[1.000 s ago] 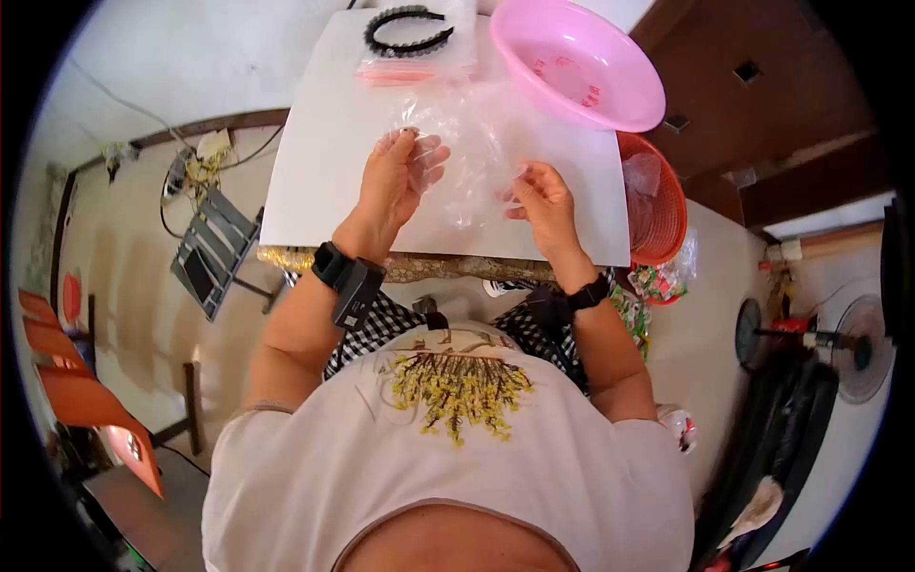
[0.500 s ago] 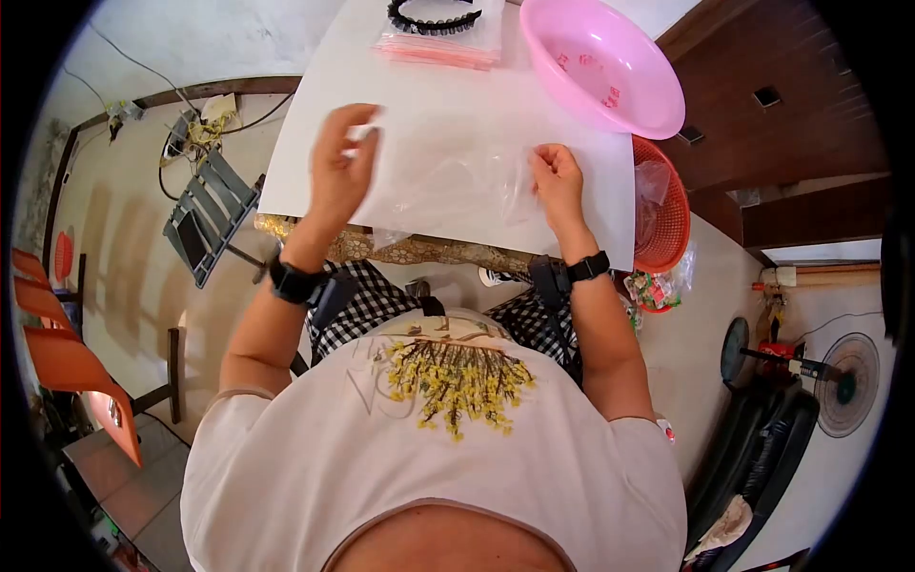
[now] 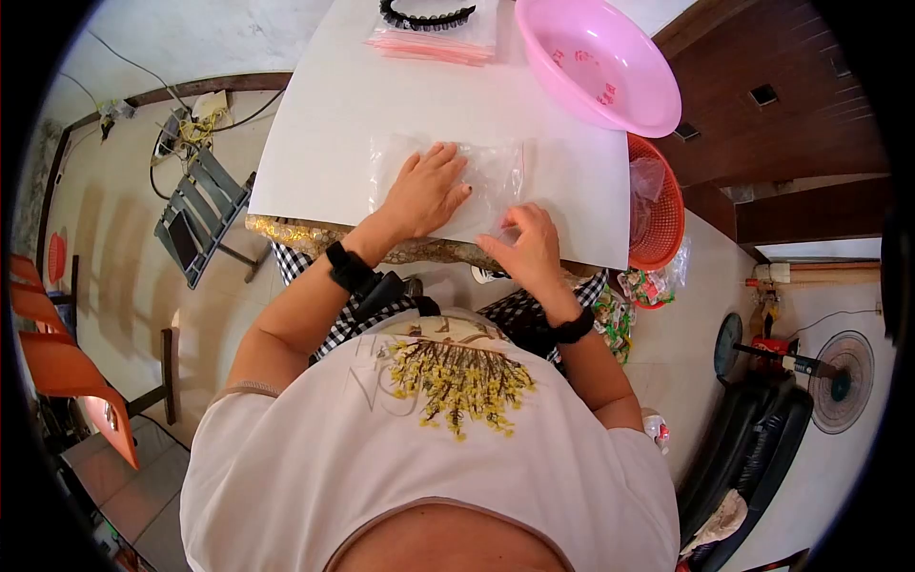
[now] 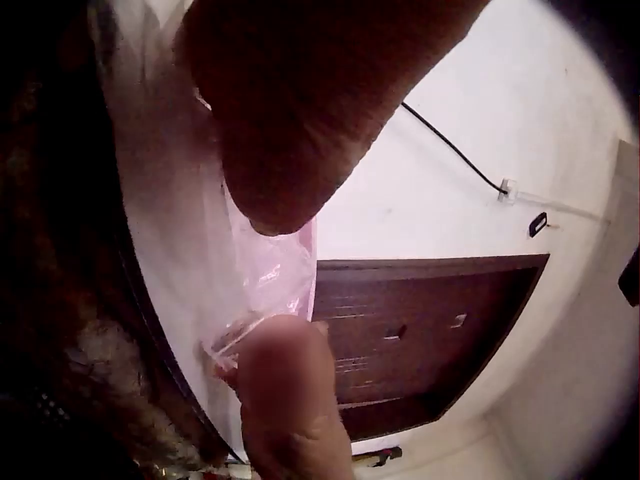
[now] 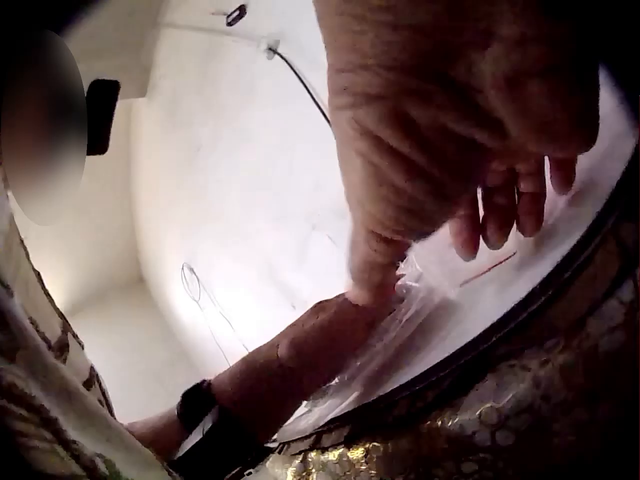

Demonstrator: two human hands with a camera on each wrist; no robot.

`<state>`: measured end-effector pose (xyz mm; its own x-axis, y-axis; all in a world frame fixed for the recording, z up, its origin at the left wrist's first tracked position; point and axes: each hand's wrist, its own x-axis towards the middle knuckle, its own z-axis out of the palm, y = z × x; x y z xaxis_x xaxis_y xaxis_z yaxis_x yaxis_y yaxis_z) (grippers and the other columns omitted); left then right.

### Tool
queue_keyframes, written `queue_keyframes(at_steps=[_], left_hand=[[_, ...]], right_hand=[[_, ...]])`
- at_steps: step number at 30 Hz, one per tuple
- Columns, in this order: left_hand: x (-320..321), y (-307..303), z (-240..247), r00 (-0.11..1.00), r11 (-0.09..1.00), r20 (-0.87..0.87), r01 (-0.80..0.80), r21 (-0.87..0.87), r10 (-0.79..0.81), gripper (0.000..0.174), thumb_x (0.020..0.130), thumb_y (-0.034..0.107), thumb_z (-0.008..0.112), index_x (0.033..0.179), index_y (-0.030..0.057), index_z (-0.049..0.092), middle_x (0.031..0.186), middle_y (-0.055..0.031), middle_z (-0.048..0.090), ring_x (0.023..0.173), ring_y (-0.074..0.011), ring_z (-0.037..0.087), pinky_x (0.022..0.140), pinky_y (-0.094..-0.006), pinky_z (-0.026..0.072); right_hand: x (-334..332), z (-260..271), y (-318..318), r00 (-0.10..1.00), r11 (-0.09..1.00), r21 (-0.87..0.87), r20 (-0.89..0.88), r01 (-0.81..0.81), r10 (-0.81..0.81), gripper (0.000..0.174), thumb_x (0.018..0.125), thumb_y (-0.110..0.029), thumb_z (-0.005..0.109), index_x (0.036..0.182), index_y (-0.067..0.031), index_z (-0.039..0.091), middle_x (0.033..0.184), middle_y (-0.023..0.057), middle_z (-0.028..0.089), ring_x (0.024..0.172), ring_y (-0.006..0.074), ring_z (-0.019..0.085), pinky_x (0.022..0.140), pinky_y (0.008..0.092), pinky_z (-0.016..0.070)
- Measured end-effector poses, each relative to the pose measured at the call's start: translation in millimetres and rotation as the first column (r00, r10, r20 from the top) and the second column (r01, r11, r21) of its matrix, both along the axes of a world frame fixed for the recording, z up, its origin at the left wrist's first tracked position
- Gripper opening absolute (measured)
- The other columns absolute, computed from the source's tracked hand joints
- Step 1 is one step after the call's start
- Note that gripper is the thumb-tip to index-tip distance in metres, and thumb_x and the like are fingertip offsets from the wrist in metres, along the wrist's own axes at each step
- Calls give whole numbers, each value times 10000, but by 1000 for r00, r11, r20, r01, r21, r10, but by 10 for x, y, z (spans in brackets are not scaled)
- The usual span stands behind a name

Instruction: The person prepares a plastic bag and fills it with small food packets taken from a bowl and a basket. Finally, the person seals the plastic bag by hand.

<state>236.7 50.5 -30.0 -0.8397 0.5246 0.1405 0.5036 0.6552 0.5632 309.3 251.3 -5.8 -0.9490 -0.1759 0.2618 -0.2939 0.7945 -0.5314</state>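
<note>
A clear plastic bag (image 3: 494,172) lies on the white tabletop (image 3: 324,124) near its front edge. My left hand (image 3: 429,194) rests across the bag's middle with the fingers stretched out, hiding part of it. At the bag's near right corner is my right hand (image 3: 530,246), its thumb and fingers loosely bent and apart, with some film showing between them. In the right wrist view the right thumb (image 5: 375,270) is at the bag's crumpled edge, and the other fingers hang over the film. The left wrist view shows the bag (image 4: 270,270) glinting between both hands.
At the back, a black headband (image 3: 429,19) lies on a stack of pink-edged bags (image 3: 429,48). A pink basin (image 3: 610,71) stands at the back right, above a red basket (image 3: 667,205) beside the table. A grey folding chair (image 3: 205,210) is on the left.
The bag has come down flat onto the table. My left hand swung out left, then came back right onto the bag. The right hand moved nearer the front edge and its fingers loosened.
</note>
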Motion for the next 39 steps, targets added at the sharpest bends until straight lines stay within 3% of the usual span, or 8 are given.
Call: queue_keyframes(at_steps=[6,13,16,19,22,27,31,39], left_hand=[[4,-96,-25,997,997,-13,73,14,-73,578,951,432,444,1339,4,442,1461,-215,320,1386,-365,246,1113,-516,201],[-121,-70,-39,987,980,-55,144,-135,-152,754,895,612,422,1390,44,401,1491,-204,280,1406,-349,213,1129,-510,164],[-138,-37,-63,977,970,-119,155,-188,-179,782,874,646,422,1404,72,392,1497,-203,270,1409,-341,209,1129,-514,159],[-148,-17,-33,969,956,-140,166,-241,-203,785,865,649,433,1417,95,380,1506,-201,253,1412,-343,198,1128,-520,157],[-140,-27,4,960,939,-177,154,-307,-216,789,852,653,449,1427,119,369,1518,-196,227,1413,-345,192,1125,-527,161],[-155,-26,41,946,914,-212,151,-376,-244,798,833,656,476,1435,144,363,1527,-184,218,1417,-339,189,1118,-541,163],[-174,-5,58,936,905,-214,182,-385,-279,819,817,659,498,1447,157,350,1525,-180,228,1419,-330,191,1120,-547,151],[-433,-331,115,978,890,-190,-7,-455,-90,789,831,601,531,1452,150,343,1536,-170,205,1427,-317,175,1121,-546,155]], right_hand=[[-41,-13,293,981,992,-120,-194,-46,22,130,771,-103,685,778,-38,573,728,105,586,731,283,575,657,392,451],[87,91,484,944,990,-122,330,72,-28,153,831,-120,674,828,-8,570,722,48,606,636,110,566,579,257,447],[-115,198,364,962,940,-290,252,180,-106,254,795,-184,733,838,2,565,693,47,596,633,107,560,559,266,448],[-295,26,317,866,843,-443,498,304,-51,235,828,-178,702,835,14,566,684,36,597,650,82,557,553,242,444],[-379,-82,395,790,833,-406,610,376,-60,185,826,-141,666,845,11,562,649,59,594,623,149,590,558,295,463],[-357,190,286,964,967,126,124,220,-235,191,803,-133,639,902,12,564,894,153,630,833,334,607,720,402,484],[-415,180,-5,962,955,196,-121,-221,247,450,826,-235,646,1183,15,534,1292,209,499,1212,368,466,987,430,399],[-515,-160,67,974,906,403,221,-128,40,898,825,-526,600,1442,28,256,1527,236,158,1435,339,122,1127,540,146]])
